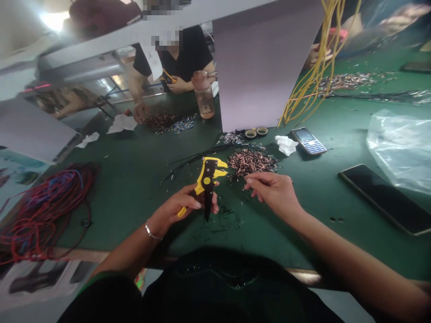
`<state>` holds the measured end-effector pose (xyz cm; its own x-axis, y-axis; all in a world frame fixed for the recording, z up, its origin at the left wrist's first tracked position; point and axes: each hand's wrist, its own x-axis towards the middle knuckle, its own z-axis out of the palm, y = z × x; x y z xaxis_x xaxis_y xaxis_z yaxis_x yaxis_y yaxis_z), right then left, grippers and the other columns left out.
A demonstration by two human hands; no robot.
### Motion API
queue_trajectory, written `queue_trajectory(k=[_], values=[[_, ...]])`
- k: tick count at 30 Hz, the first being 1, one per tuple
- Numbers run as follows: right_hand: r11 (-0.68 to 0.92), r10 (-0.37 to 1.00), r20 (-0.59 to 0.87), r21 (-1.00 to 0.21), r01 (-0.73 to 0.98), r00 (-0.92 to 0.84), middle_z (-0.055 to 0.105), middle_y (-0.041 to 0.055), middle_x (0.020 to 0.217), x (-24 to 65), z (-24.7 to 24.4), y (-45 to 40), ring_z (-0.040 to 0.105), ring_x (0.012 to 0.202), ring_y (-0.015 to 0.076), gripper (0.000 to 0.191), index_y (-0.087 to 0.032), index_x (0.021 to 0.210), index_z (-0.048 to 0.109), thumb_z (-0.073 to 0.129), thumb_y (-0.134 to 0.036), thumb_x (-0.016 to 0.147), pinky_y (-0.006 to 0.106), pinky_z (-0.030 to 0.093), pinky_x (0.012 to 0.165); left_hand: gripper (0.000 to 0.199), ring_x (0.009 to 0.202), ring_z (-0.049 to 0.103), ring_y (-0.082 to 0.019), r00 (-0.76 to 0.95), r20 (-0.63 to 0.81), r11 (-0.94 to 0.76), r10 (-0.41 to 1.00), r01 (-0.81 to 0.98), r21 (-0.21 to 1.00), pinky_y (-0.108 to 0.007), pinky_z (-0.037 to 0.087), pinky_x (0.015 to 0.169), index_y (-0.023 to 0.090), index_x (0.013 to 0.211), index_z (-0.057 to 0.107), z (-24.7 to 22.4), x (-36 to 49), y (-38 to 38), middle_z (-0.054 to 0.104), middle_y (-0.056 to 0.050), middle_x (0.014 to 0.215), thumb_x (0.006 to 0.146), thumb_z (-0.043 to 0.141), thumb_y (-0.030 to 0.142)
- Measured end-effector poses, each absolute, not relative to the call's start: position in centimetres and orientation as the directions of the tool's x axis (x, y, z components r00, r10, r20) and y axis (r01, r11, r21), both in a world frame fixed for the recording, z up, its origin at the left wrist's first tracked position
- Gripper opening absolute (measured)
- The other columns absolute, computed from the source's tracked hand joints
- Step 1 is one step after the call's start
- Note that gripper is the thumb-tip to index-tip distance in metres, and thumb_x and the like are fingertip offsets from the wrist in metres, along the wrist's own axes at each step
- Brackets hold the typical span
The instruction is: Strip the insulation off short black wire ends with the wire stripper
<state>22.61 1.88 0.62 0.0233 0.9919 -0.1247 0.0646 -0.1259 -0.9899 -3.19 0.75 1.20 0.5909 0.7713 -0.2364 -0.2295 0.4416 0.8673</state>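
Fingers (198, 202) of left hand (173, 208) wrapped tight around yellow wire strippers (206, 178), tool held in the fingers; right hand (274, 194) fingers pinched narrow, cannot tell if holding anything, just in front of pile of copper wire bits (252, 162) on green bench mat (133, 179)

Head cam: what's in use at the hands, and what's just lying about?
In use:
- yellow-and-black wire stripper, held in the left hand
- right hand, beside the pile of short copper-coloured wires
- black wire offcuts

Lying about:
- smartphone
- keypad mobile phone
- crumpled tissue
- clear plastic bag
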Motion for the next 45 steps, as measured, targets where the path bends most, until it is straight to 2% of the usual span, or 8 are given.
queue_trajectory(k=[5, 11, 17, 26, 33, 38, 40, 45], values=[[-0.095, 0.994, -0.092, -0.994, 0.058, 0.061, 0.071, 0.0038, 0.059, 22.6, 0.7, 1.8, 0.053, 0.042, 0.0092, 0.013, -0.018, 0.072, 0.079, 0.071, -0.028, 0.069, 0.022, 0.041, 0.035, 0.067, 0.082, 0.070, -0.029, 0.662, -0.226, 0.463, 0.714, -0.206, 0.862, -0.034, 0.041, 0.069, 0.014, 0.126, 0.059, 0.4, -3.2, 0.8, 0.067, -0.011, 0.099, 0.059, 0.058, 0.014], [-0.056, 0.995, -0.043, -0.989, 0.137, 0.090, 0.071, 0.0035, 0.060, 22.6, 0.2, 1.7, 0.057, 0.047, 0.0115, 0.014, -0.019, 0.076, 0.080, 0.069, -0.028, 0.071, 0.023, 0.043, 0.038, 0.074, 0.084, 0.066, -0.027, 0.688, -0.211, 0.481, 0.694, -0.225, 0.848, -0.039, 0.045, 0.077, 0.016, 0.132, 0.055, -0.3, -3.2, 0.7, 0.066, -0.012, 0.103, 0.058, 0.061, 0.016], [0.068, 0.990, 0.101, -0.951, 0.301, 0.096, 0.071, 0.0023, 0.059, 22.9, 0.1, 1.4, 0.061, 0.055, 0.0149, 0.018, -0.020, 0.074, 0.080, 0.065, -0.030, 0.076, 0.029, 0.050, 0.054, 0.074, 0.087, 0.063, -0.027, 0.662, -0.191, 0.416, 0.725, -0.198, 0.888, -0.041, 0.045, 0.082, 0.014, 0.131, 0.054, -0.1, -3.2, 0.3, 0.065, -0.014, 0.106, 0.059, 0.065, 0.018], [0.123, 0.982, 0.165, -0.927, 0.355, 0.090, 0.069, 0.0013, 0.057, 22.6, 0.5, 0.8, 0.060, 0.052, 0.0145, 0.020, -0.021, 0.075, 0.079, 0.062, -0.030, 0.078, 0.028, 0.048, 0.051, 0.078, 0.086, 0.062, -0.026, 0.659, -0.201, 0.440, 0.725, -0.218, 0.871, -0.043, 0.045, 0.083, 0.014, 0.134, 0.052, 0.0, -2.6, -0.1, 0.065, -0.012, 0.100, 0.058, 0.067, 0.017], [0.326, 0.933, 0.360, -0.830, 0.453, -0.013, 0.075, 0.0037, 0.068, 22.3, 0.3, 0.1, 0.066, 0.059, 0.0165, 0.022, -0.021, 0.076, 0.079, 0.058, -0.026, 0.082, 0.030, 0.052, 0.060, 0.073, 0.084, 0.065, -0.026, 0.642, -0.178, 0.411, 0.745, -0.232, 0.882, -0.040, 0.045, 0.079, 0.013, 0.133, 0.054, 0.1, -2.2, -0.3, 0.066, -0.011, 0.096, 0.061, 0.064, 0.016], [0.202, 0.946, 0.303, -0.834, 0.514, 0.120, 0.074, 0.0035, 0.065, 22.8, -0.3, 1.2, 0.066, 0.057, 0.0175, 0.021, -0.021, 0.071, 0.077, 0.058, -0.026, 0.081, 0.030, 0.050, 0.057, 0.065, 0.081, 0.065, -0.023, 0.608, -0.158, 0.366, 0.778, -0.233, 0.901, -0.040, 0.047, 0.079, 0.015, 0.129, 0.057, 0.0, -2.0, -0.4, 0.067, -0.010, 0.097, 0.064, 0.067, 0.015], [0.229, 0.943, 0.320, -0.814, 0.533, 0.085, 0.074, 0.0036, 0.064, 22.7, -0.4, 1.2, 0.066, 0.057, 0.0175, 0.022, -0.021, 0.070, 0.076, 0.057, -0.025, 0.081, 0.030, 0.050, 0.057, 0.061, 0.082, 0.066, -0.023, 0.595, -0.148, 0.339, 0.790, -0.222, 0.914, -0.041, 0.048, 0.080, 0.014, 0.125, 0.058, 0.0, -1.9, -0.5, 0.067, -0.010, 0.099, 0.065, 0.068, 0.015], [0.455, 0.866, 0.490, -0.684, 0.570, -0.103, 0.071, 0.0045, 0.065, 21.9, -0.4, -0.2, 0.065, 0.057, 0.0159, 0.028, -0.020, 0.075, 0.075, 0.050, -0.022, 0.089, 0.028, 0.051, 0.059, 0.054, 0.083, 0.067, -0.021, 0.580, -0.142, 0.258, 0.802, -0.122, 0.958, -0.036, 0.047, 0.078, 0.013, 0.120, 0.059, 0.0, -1.2, -0.6, 0.068, -0.011, 0.103, 0.067, 0.069, 0.016]])
